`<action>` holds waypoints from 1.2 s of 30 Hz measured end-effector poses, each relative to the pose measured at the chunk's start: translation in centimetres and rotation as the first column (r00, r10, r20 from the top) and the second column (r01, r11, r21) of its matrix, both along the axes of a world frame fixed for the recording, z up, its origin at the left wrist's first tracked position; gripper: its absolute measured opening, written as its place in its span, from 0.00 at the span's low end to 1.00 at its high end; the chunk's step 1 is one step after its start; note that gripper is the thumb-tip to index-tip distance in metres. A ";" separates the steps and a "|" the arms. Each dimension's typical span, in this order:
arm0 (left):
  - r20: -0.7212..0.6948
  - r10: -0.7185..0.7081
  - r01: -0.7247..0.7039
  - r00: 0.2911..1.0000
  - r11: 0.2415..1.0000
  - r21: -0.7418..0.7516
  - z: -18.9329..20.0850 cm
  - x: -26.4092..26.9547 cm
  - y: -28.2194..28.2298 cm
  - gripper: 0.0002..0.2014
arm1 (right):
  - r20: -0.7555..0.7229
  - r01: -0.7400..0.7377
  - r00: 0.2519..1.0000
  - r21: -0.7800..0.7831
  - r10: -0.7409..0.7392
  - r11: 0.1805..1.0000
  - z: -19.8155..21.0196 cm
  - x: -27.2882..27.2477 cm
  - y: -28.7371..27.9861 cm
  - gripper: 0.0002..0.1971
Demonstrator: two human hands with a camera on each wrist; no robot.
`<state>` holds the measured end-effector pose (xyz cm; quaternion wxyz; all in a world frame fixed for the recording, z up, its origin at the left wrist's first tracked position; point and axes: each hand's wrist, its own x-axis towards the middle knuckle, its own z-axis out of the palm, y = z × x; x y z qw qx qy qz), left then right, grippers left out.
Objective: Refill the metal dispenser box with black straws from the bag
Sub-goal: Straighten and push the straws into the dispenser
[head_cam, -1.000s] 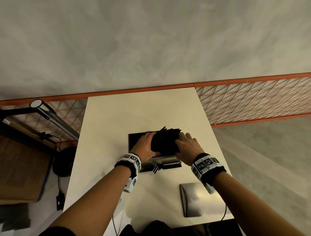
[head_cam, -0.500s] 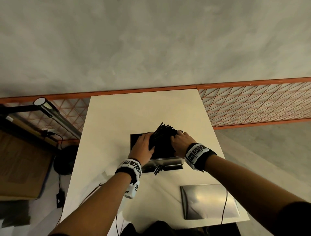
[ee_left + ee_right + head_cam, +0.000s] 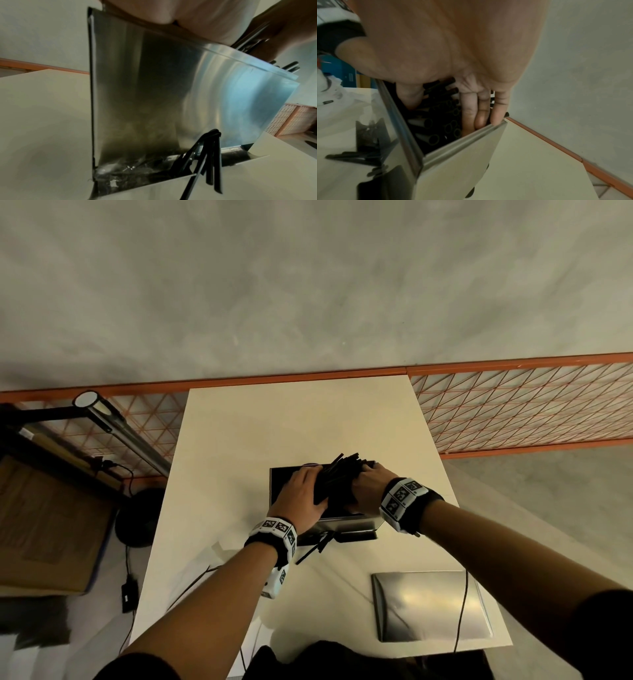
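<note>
- Loading step underway: both hands on the bundle of black straws (image 3: pixel 337 482), which sits slanted in the open top of the metal dispenser box (image 3: pixel 346 522) mid-table (image 3: pixel 274 422).
- Left hand (image 3: pixel 301 494) cups the bundle's left side, fingers curled on it; right hand (image 3: pixel 368 486) clamps the right side.
- Next, I'd say: level the bundle, seat it flat inside, then let go.
- Right wrist cam only: fingers (image 3: pixel 481 115) pressed together, straight down inside the box's wall, straw ends open beside them.
- Left wrist cam only: loose straws (image 3: pixel 208 159) poking out the bottom tray.
- Head cam only: lid (image 3: pixel 431 606) lying near-right. Bag – prob. out of view.
</note>
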<state>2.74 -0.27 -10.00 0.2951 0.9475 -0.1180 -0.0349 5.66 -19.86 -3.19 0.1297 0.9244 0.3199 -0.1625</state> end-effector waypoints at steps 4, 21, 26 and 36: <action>0.002 -0.012 0.012 1.000 1.000 0.022 -0.2 0.1 0.1 0.33 | -0.066 0.026 0.997 0.001 -0.026 1.000 -0.8 0.2 -0.2 0.32; -0.024 -0.006 0.007 1.000 0.998 0.056 -0.5 0.1 0.0 0.33 | -0.382 0.290 0.878 -0.053 -0.288 0.955 -1.8 1.4 1.5 0.33; -0.027 -0.005 0.006 1.000 0.998 0.061 -0.3 0.1 -0.1 0.33 | -0.367 0.294 0.878 -0.090 -0.306 0.951 -2.5 2.3 1.7 0.35; -0.022 -0.012 0.014 1.000 0.998 0.062 -0.3 0.0 0.0 0.34 | -0.291 0.302 0.907 -0.054 -0.305 0.952 2.3 0.7 1.8 0.34</action>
